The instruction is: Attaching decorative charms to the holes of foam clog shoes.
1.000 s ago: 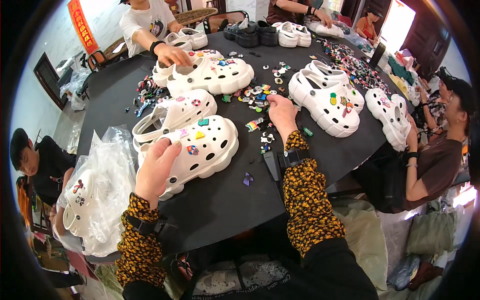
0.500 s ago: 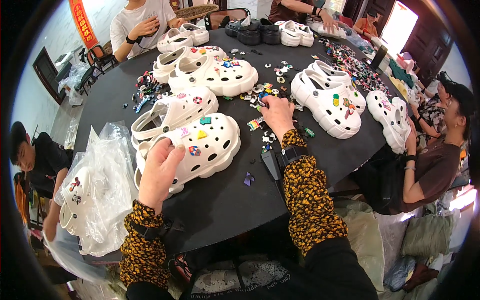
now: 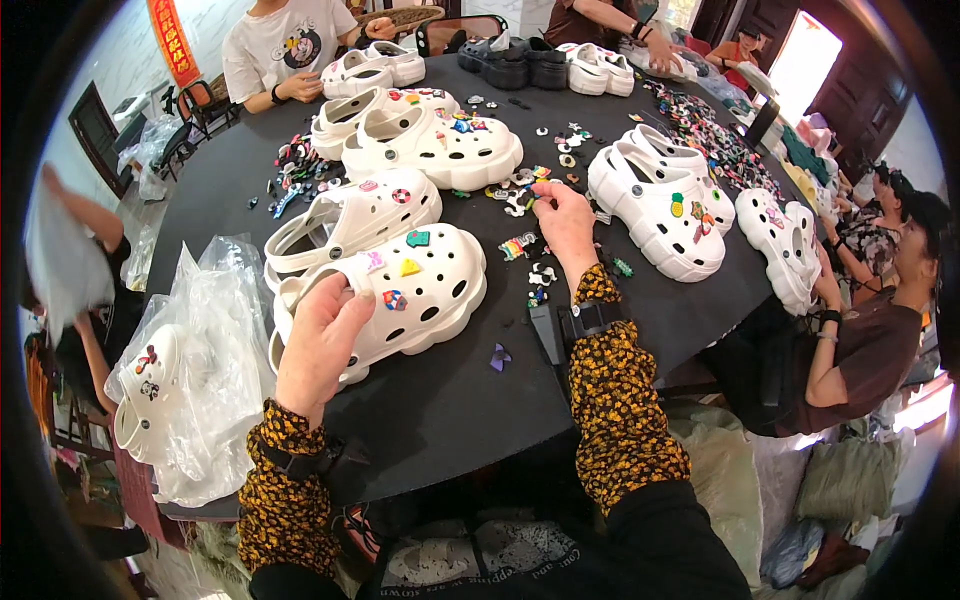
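Note:
My left hand grips the heel side of a white clog, thumb on top. Green, yellow, pink and blue-red shoe charms sit in its holes near the thumb. Its mate, another white clog, stands just behind. My right hand reaches forward over a loose pile of small shoe charms. Its thumb and fingertips are pinched together among them; what they hold, if anything, is too small to make out. A rainbow-coloured charm and a purple charm lie nearer to me on the black table.
Decorated white clogs stand farther back and to the right. A clear plastic bag holds another clog at the left edge. A large charm heap lies at the far right. Several people sit around the table.
My right hand has shifted slightly among the charms, its fingertips drawing closer together. My left hand stays on the clog. At the left, a person has raised a plastic bag.

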Demonstrator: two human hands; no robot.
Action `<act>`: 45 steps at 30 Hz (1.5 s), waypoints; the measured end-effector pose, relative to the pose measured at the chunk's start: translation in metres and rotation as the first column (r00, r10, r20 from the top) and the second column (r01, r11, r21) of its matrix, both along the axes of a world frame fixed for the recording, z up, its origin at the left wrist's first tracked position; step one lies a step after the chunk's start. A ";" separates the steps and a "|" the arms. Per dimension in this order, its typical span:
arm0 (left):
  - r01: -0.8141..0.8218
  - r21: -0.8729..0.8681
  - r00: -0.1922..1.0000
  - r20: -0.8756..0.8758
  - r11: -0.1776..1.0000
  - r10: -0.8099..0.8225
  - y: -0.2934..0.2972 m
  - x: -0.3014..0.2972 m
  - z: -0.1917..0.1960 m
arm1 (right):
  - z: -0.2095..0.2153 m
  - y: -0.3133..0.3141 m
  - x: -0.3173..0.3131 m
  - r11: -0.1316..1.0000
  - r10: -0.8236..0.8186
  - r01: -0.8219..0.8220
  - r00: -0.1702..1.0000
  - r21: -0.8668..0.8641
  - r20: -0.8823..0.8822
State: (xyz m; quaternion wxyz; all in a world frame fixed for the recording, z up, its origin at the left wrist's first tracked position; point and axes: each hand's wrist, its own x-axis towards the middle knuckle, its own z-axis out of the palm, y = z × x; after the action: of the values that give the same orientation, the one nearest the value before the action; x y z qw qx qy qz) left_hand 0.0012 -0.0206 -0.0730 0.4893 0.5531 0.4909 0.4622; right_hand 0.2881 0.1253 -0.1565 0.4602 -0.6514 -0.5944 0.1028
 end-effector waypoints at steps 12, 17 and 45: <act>0.036 -0.032 0.998 0.056 0.999 -0.034 0.003 -0.004 -0.006 | 0.004 -0.003 -0.008 0.972 0.194 -0.157 0.957 0.177 -0.217; 0.040 -0.034 0.998 0.041 0.999 -0.039 0.001 -0.003 -0.003 | 0.008 -0.006 -0.013 0.949 0.189 -0.156 0.977 0.276 -0.099; 0.049 -0.040 0.998 0.052 0.998 -0.047 0.002 0.001 -0.001 | 0.007 -0.011 -0.013 0.973 0.166 -0.150 0.983 0.178 -0.080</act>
State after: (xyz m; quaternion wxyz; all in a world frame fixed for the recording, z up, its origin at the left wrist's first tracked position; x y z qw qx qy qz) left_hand 0.0021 -0.0190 -0.0739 0.5241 0.5426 0.4743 0.4538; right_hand 0.2754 0.1143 -0.1495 0.5325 -0.5545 -0.6284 0.1184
